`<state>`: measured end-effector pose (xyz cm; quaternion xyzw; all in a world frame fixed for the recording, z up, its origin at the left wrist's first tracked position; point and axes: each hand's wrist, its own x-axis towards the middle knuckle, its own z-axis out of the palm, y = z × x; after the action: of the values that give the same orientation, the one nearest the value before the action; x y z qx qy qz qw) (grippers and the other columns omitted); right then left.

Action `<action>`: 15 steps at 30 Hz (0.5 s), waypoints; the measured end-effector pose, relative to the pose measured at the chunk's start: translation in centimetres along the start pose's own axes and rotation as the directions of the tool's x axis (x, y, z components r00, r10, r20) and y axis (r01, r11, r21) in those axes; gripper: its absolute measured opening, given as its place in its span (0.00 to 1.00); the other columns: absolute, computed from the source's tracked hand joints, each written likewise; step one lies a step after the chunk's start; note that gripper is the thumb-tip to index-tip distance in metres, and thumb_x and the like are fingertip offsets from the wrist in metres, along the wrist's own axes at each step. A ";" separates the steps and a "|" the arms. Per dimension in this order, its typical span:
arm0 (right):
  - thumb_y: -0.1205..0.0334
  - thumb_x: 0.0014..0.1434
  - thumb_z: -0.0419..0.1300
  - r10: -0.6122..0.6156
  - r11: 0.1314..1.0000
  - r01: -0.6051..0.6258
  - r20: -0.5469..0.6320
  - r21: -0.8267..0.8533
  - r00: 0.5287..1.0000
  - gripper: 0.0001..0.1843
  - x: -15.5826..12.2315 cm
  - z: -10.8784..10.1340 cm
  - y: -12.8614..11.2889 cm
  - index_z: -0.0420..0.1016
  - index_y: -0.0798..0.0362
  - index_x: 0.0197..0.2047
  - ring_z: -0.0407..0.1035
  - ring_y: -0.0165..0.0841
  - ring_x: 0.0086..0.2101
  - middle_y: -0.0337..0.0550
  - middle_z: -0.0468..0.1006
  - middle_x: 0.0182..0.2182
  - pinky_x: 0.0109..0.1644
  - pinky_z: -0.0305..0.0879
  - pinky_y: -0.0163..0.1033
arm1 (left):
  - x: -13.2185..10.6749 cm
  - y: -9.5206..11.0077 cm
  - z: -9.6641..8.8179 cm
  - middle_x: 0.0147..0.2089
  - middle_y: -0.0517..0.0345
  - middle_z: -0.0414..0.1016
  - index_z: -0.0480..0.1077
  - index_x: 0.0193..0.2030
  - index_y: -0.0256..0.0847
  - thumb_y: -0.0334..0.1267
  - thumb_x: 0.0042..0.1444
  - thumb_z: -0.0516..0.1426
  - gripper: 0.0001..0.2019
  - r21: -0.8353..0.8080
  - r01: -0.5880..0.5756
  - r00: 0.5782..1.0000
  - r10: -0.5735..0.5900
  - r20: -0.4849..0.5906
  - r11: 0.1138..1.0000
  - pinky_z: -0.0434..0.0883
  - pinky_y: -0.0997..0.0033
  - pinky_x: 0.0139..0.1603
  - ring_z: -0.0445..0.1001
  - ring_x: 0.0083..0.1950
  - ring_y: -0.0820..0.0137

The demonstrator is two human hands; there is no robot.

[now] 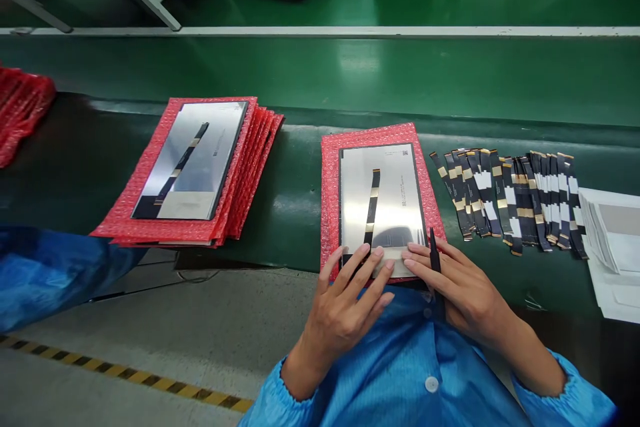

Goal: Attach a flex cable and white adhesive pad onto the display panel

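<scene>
A silver panel [395, 197] lies on a red bubble-wrap sheet [330, 167] in front of me on the green belt. A black flex cable with gold pads [373, 203] runs down its middle. My left hand [345, 303] rests with its fingers spread flat on the panel's near edge, over the cable's lower end. My right hand [460, 283] presses its fingertips on the same edge and holds a thin black tool [434, 253] between its fingers.
A stack of red bubble-wrap sheets [250, 160] topped by another panel with a cable [193, 160] lies to the left. Several loose flex cables [510, 197] are fanned out to the right, beside white sheets [610, 240]. More red wrap [20, 107] sits far left. A blue sleeve [45, 273] is at lower left.
</scene>
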<state>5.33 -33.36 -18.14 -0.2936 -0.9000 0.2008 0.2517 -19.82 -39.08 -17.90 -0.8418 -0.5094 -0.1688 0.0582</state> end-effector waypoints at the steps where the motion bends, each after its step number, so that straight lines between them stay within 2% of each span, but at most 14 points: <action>1: 0.78 0.59 0.52 0.000 1.000 0.000 0.004 0.008 1.000 0.43 0.0 -0.1 0.0 0.51 0.43 0.74 0.67 0.42 0.64 0.37 0.71 0.64 0.72 0.58 0.52 | -0.1 0.0 0.0 0.67 0.63 0.71 0.65 0.65 0.51 0.49 0.67 0.53 0.22 0.005 0.010 1.000 -0.010 -0.002 1.000 0.54 0.51 0.74 0.67 0.69 0.65; 5: 0.78 0.60 0.51 -0.022 1.000 0.022 0.041 -0.006 0.999 0.42 -0.1 -0.6 0.2 0.51 0.44 0.74 0.66 0.43 0.64 0.38 0.70 0.65 0.73 0.57 0.53 | -0.5 -0.1 0.2 0.67 0.66 0.70 0.63 0.66 0.55 0.52 0.66 0.53 0.23 0.028 0.040 0.999 -0.040 0.001 0.999 0.50 0.52 0.75 0.66 0.69 0.65; 10: 0.77 0.59 0.52 -0.011 1.000 0.012 0.036 -0.023 0.999 0.43 -0.6 -0.5 0.4 0.50 0.38 0.74 0.66 0.42 0.64 0.34 0.68 0.66 0.74 0.55 0.48 | -0.9 -0.2 0.4 0.67 0.64 0.71 0.63 0.67 0.57 0.53 0.66 0.53 0.24 0.041 0.040 0.999 -0.039 -0.019 0.998 0.51 0.52 0.75 0.67 0.68 0.64; 15: 0.74 0.63 0.51 -0.089 0.985 0.100 0.083 -0.139 0.993 0.41 0.0 -0.1 0.1 0.45 0.45 0.75 0.61 0.43 0.67 0.39 0.63 0.68 0.74 0.53 0.52 | -0.2 0.0 0.6 0.67 0.61 0.71 0.64 0.66 0.49 0.55 0.65 0.53 0.26 0.055 -0.012 0.999 0.014 -0.032 0.998 0.53 0.52 0.75 0.67 0.68 0.64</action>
<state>5.41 -33.26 -18.08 -0.2599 -0.9340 0.1345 0.2049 -19.81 -39.07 -18.51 -0.8403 -0.5074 -0.1679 0.0904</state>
